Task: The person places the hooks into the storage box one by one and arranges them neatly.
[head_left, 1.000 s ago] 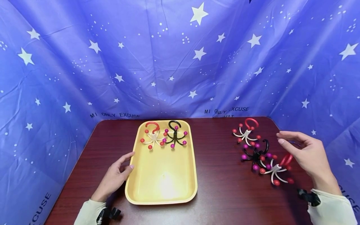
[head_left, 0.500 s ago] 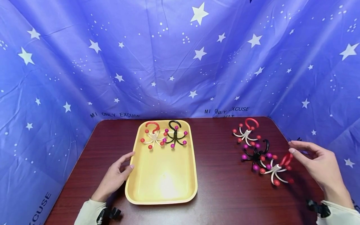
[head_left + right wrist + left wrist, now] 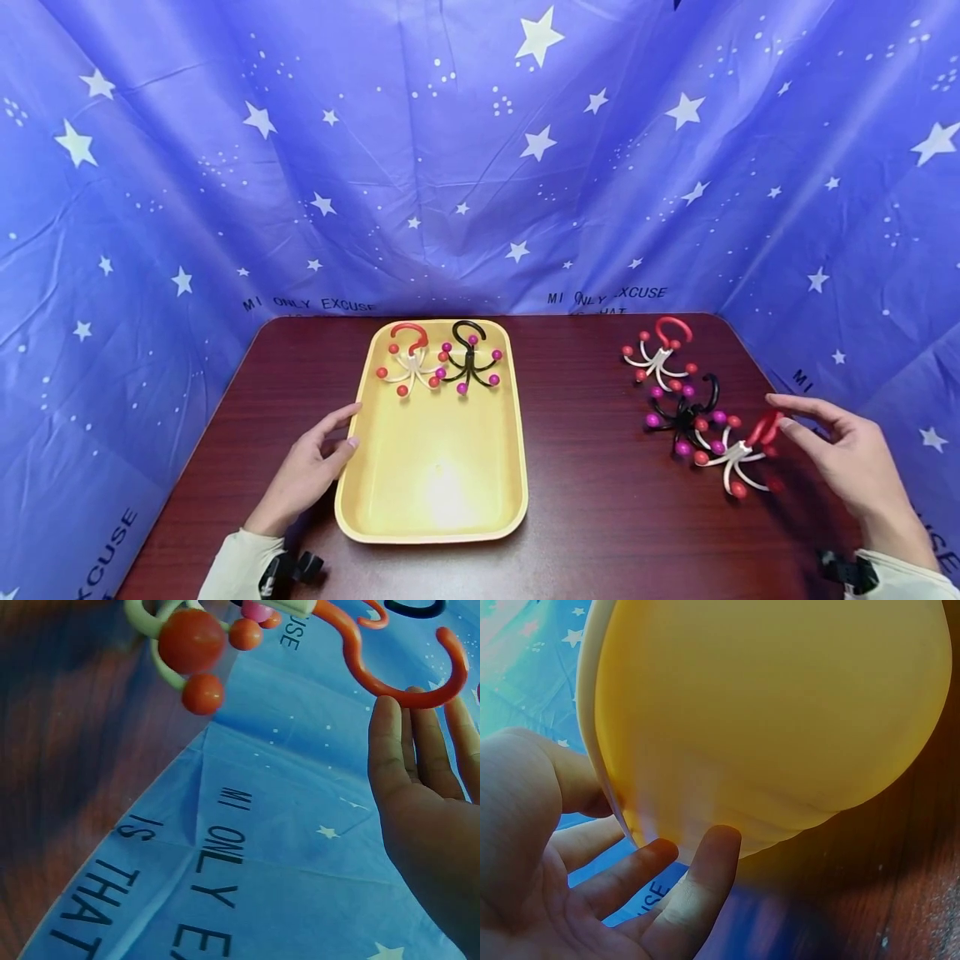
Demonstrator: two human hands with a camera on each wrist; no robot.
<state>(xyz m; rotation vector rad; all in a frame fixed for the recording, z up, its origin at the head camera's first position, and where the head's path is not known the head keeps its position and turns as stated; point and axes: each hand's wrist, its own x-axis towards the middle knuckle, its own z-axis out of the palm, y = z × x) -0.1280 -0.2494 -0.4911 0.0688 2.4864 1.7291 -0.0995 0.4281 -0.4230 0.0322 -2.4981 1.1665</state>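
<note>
My left hand is at the left rim of the yellow tray. In the left wrist view its thumb goes over the rim while the fingertips lie against the outer wall. Close to the red hook of a white multi-arm hanger is my right hand, its fingers extended and thumb apart. In the right wrist view the fingertips are right at the curve of that red hook. Red balls tip this hanger's arms.
A black hanger with purple balls overlaps the white one; another white hanger stands behind. Inside the tray's far end are a white hanger and a black one. Starry blue cloth surrounds the dark wooden table.
My right hand has moved right and down towards the red hook of the nearest white hanger. The left hand stays at the tray's rim, and the hangers keep their places.
</note>
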